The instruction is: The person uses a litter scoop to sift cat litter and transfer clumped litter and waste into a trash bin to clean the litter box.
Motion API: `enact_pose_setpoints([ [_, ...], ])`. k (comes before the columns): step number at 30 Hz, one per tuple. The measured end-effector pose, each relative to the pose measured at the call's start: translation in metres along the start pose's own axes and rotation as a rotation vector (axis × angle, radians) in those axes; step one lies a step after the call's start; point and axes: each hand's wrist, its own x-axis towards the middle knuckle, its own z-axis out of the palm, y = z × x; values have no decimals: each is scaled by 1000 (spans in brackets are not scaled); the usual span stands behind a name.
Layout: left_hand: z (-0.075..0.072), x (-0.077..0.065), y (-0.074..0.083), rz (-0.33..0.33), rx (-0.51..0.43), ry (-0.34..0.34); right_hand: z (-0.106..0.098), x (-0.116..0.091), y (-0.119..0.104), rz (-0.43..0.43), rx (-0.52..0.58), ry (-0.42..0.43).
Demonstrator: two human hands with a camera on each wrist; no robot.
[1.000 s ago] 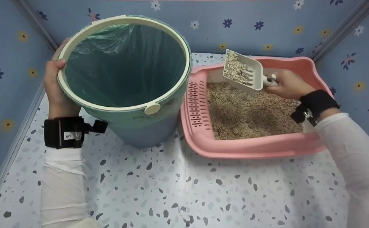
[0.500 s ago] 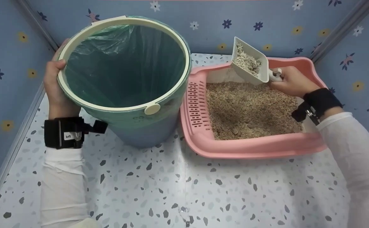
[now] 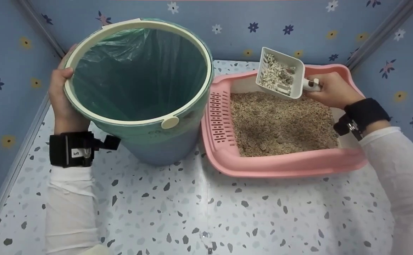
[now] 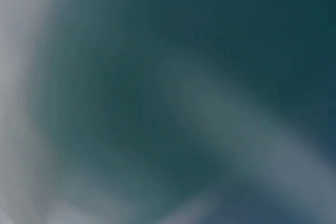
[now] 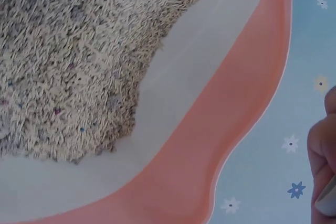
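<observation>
In the head view my right hand [image 3: 334, 90] grips the handle of a pale grey slotted litter scoop [image 3: 300, 83]. Pale litter pellets lie in the scoop, which is held above the far side of a pink litter box [image 3: 284, 166]. Brown-beige litter [image 3: 280, 124] covers the box's floor; the right wrist view shows that litter [image 5: 73, 66] close up. My left hand [image 3: 62, 92] holds the left rim of a trash bin [image 3: 160, 148], thumb over the edge and other fingers mostly hidden behind it. A green bag [image 3: 139, 78] lines the bin. The left wrist view is a blur.
The bin stands left of the litter box, close against its slotted pink ledge [image 3: 219, 113]. Blue flowered walls [image 3: 227, 42] rise behind and at both sides. Speckled white flooring [image 3: 206, 212] runs in front.
The scoop has moved a little right and levelled, after rising and then dropping slightly. Fewer pellets show in it, with more slots bare. My left hand and the bin stay put.
</observation>
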Motion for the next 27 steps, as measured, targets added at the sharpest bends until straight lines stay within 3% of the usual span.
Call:
enact_pose_setpoints([
  [8,-2,1,1,6,18,-1,1,-1,3,-91,-205,127],
  [15,-3,1,2,-3,35,4,4,-2,3,-165,-240,231],
  [22,-3,1,2,-13,-17,10,8,-3,1,-139,-202,179],
  [27,-2,1,2,-12,-1,14,12,-3,-3,-123,-121,120],
])
